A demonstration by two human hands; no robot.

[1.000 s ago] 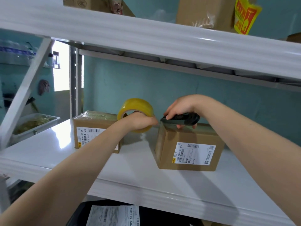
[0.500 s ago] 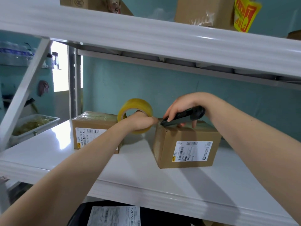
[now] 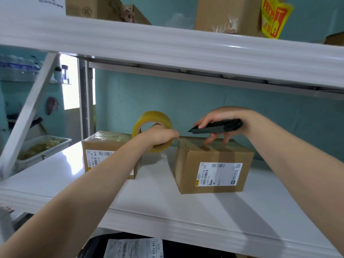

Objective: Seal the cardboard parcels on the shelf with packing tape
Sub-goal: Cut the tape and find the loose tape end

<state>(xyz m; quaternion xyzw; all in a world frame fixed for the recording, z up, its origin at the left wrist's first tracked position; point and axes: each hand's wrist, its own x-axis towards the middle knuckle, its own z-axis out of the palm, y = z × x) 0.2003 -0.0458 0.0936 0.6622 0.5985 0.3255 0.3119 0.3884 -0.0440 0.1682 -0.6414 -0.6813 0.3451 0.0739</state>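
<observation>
I find my left hand (image 3: pixel 160 136) clamped on the tape roll (image 3: pixel 149 121), just left of the parcel (image 3: pixel 214 164) on the shelf (image 3: pixel 167 202). A short strip (image 3: pixel 180 139) seems to run from its fingers to the parcel's top-left edge, though blur obscures it. My right hand (image 3: pixel 221 118) grips the black cutter (image 3: pixel 217 127), which lies level with its tip pointing left just above that strip, and two fingers rest on the parcel top.

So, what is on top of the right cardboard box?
Tape runs across the right box's top; two fingers of the right hand rest on it, a black cutter held just above. The hand hides part of the far edge.
</observation>
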